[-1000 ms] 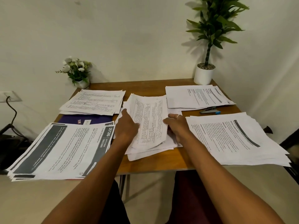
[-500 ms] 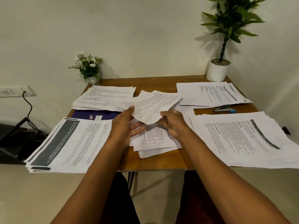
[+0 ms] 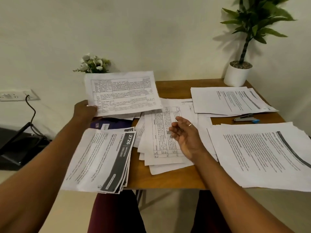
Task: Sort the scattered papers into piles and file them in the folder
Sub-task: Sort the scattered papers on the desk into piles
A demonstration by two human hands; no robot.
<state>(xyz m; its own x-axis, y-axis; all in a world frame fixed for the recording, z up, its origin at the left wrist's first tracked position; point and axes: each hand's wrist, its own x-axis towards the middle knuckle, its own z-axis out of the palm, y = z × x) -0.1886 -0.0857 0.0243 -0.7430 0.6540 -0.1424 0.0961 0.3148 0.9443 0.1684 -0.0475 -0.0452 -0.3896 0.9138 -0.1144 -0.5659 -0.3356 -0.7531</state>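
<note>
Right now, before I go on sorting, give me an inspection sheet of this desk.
Surface: wooden table, mostly covered with paper.
Job's things: sheet lifted at far left; middle pile loose and uneven; near-left pile overhanging the front edge; near-right pile and far-right pile tidier; purple folder partly under papers.
Clutter: stapler between the right piles.
Hands: left hand grips the sheet; right hand open over the middle pile.
Cables: black cable runs from wall socket down to a dark object.
Surroundings: white flowers, potted plant at the back; plain wall.
</note>
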